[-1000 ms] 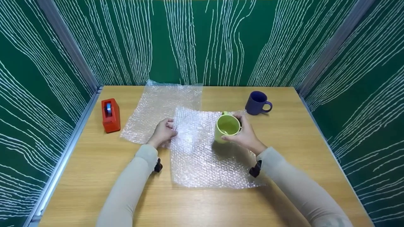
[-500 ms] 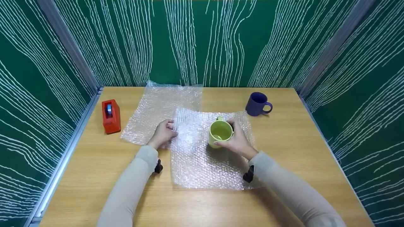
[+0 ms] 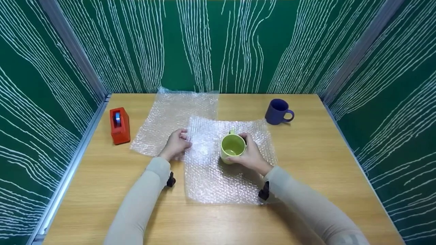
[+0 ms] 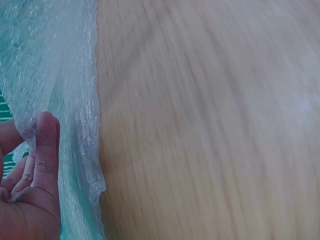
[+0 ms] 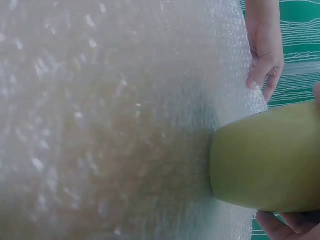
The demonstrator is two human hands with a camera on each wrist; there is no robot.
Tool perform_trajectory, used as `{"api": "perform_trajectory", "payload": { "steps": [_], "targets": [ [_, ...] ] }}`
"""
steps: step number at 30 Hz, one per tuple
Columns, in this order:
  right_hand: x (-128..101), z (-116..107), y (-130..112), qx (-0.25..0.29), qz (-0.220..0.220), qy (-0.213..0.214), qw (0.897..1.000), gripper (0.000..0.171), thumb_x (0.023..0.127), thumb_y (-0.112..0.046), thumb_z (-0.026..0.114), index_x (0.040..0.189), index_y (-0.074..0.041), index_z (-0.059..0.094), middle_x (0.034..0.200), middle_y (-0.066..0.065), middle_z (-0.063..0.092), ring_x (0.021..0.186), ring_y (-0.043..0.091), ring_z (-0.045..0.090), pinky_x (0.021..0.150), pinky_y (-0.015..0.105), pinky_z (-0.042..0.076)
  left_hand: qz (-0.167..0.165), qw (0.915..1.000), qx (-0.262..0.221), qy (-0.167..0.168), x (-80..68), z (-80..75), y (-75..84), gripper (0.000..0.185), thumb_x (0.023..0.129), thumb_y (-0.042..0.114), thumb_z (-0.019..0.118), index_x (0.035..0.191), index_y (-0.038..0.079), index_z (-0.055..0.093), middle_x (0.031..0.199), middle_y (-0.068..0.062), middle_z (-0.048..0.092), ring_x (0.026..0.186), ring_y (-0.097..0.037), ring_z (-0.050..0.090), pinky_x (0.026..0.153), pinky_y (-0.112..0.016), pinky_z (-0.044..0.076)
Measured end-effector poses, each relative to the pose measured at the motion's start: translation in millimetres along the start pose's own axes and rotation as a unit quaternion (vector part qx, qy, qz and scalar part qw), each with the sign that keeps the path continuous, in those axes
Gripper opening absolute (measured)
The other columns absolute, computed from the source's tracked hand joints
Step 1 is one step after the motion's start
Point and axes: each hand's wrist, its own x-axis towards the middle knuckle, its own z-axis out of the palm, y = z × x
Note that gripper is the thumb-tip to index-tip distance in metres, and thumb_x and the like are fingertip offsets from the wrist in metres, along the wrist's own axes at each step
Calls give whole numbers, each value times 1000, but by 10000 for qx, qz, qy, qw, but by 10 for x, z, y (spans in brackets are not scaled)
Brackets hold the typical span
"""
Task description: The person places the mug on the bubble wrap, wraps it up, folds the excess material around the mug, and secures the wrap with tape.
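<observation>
Green mug moved onto the wrap.
Your right hand (image 3: pixel 250 157) gripped the green mug (image 3: pixel 232 146), shifted it left to mid bubble wrap (image 3: pixel 218 177); your left hand (image 3: pixel 175 144) stayed pinching its edge.

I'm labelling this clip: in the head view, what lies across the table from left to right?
Tape dispenser → left hand → green mug → right hand → blue mug.

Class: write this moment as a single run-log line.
right hand: grips green mug on bubble wrap sheet | left hand: holds sheet's left edge | blue mug: apart
</observation>
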Motion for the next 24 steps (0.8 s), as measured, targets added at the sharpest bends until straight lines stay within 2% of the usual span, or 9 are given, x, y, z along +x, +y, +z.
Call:
{"api": "perform_trajectory", "payload": {
  "steps": [5,11,14,17,20,24],
  "targets": [
    [-10,7,8,-21,39,-10,10000,94,64,-13,105,139,1,51,133,20,64,126,36,61,116,51,46,-25,10000,-74,-41,-6,1,18,65,86,-5,72,148,-3,54,103,-5,57,75,-12,57,57,-22,50],
    [8,5,20,-29,120,-46,9999,93,65,-13,104,140,0,50,135,19,64,126,36,62,116,51,47,-136,9998,-62,-113,4,1,85,59,94,3,75,150,1,54,108,-6,58,77,-12,59,55,-22,50],
    [19,-1,22,-68,157,-83,9998,93,68,-14,103,142,0,49,137,19,64,128,35,62,117,52,47,-53,10000,66,-49,45,13,130,55,98,8,73,149,-1,55,114,-9,61,87,-15,62,68,-24,54],
    [25,-14,12,-39,136,-210,9997,97,70,-13,103,147,3,46,141,22,62,132,38,60,120,54,45,89,9997,187,94,110,35,175,53,99,10,71,147,-4,56,124,-18,66,106,-25,67,89,-32,59],
    [15,-31,0,62,136,-370,9992,103,72,-11,101,154,5,41,148,24,58,137,41,57,122,56,44,146,9995,178,200,176,58,225,52,99,10,69,146,-7,57,135,-25,65,123,-34,65,108,-41,55],
    [-1,-56,16,161,103,-516,9985,103,76,-8,98,159,6,37,152,26,54,138,43,56,120,59,47,108,9996,30,270,234,83,309,50,100,9,69,146,-8,56,141,-27,61,132,-38,60,114,-46,53]
  ]
}}
